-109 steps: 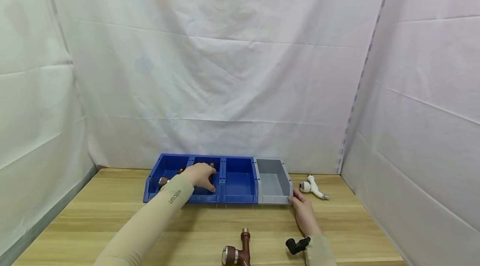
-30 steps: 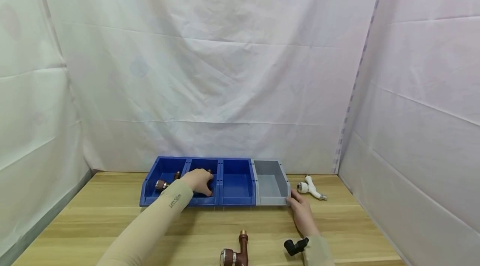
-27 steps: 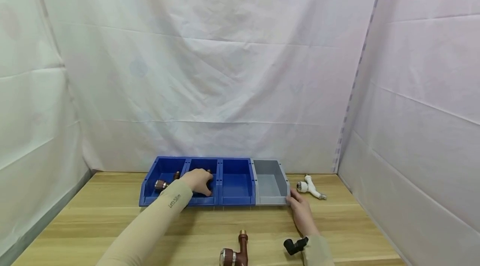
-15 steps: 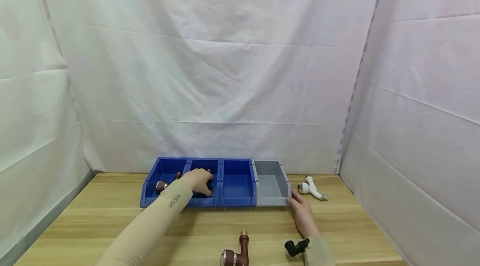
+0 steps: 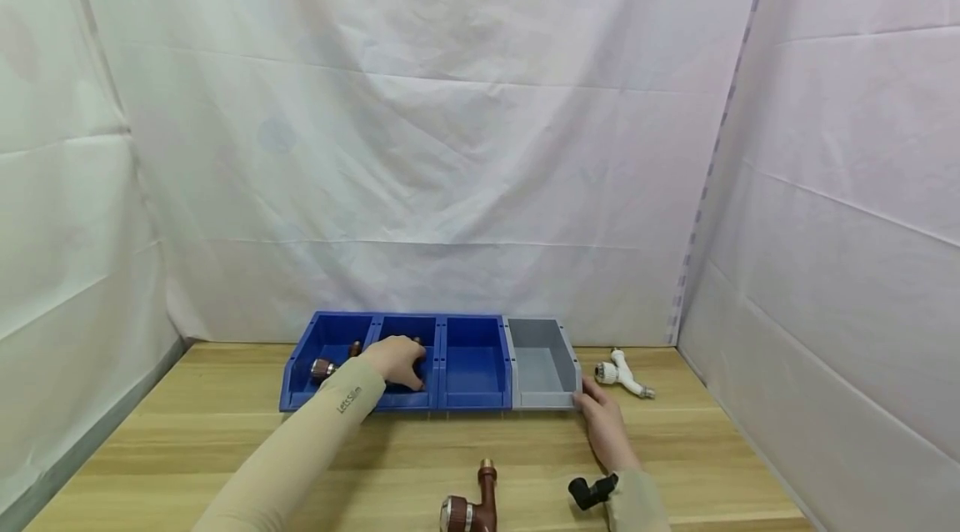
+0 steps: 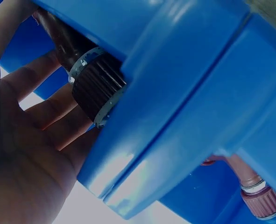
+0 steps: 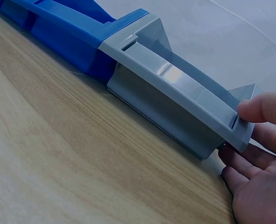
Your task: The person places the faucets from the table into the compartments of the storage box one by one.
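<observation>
In the head view my left hand (image 5: 397,361) reaches down into the second blue bin from the left. The left wrist view shows its thumb and fingers around a dark brown tap (image 6: 100,84) with a ribbed knob, lying in that bin; part of the tap is behind the bin wall. My right hand (image 5: 603,424) grips the front right corner of the grey bin (image 7: 166,107), thumb on the rim and fingers beneath. Another brown tap (image 5: 324,369) lies in the leftmost blue bin (image 5: 300,378), partly covered by my left sleeve.
The blue bins and the grey one stand in a joined row near the back cloth. One blue bin (image 5: 472,369) next to the grey one holds nothing visible. A white tap (image 5: 621,373) lies right of the row. A brown tap (image 5: 483,503) lies on the wooden table (image 5: 405,465) in front.
The head view has shifted slightly since the oldest frame, and my left hand sits a little lower in the bin. Over the last second neither hand has visibly moved.
</observation>
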Available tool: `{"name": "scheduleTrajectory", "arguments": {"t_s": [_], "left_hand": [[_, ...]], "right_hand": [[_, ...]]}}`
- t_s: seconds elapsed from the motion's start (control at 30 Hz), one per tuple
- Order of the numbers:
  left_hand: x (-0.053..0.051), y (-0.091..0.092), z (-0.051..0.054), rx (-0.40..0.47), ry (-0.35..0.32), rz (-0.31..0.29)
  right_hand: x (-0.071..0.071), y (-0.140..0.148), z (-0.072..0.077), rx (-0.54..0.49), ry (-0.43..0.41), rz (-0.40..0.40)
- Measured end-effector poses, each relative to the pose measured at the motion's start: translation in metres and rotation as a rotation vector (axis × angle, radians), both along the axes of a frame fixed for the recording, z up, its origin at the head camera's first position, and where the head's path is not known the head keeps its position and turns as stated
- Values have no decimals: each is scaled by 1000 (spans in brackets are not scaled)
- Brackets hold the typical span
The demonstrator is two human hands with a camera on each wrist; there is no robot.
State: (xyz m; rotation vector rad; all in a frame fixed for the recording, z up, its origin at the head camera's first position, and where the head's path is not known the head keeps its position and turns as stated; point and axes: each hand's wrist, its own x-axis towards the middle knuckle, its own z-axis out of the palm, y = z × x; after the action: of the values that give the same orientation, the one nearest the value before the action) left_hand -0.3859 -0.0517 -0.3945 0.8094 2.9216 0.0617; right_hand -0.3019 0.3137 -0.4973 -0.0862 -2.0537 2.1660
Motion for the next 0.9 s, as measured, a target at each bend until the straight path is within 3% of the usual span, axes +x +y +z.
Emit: {"name": "scheduleTrajectory", "arguments": {"t_s": [0.63,0.9], "left_hand": [[-3,0,-5,9,-3,6],[0,0,-3,22,-17,9]], "right_hand": [[3,-3,0,27,24,3],[1,-3,2,-4,-8,5]]}}
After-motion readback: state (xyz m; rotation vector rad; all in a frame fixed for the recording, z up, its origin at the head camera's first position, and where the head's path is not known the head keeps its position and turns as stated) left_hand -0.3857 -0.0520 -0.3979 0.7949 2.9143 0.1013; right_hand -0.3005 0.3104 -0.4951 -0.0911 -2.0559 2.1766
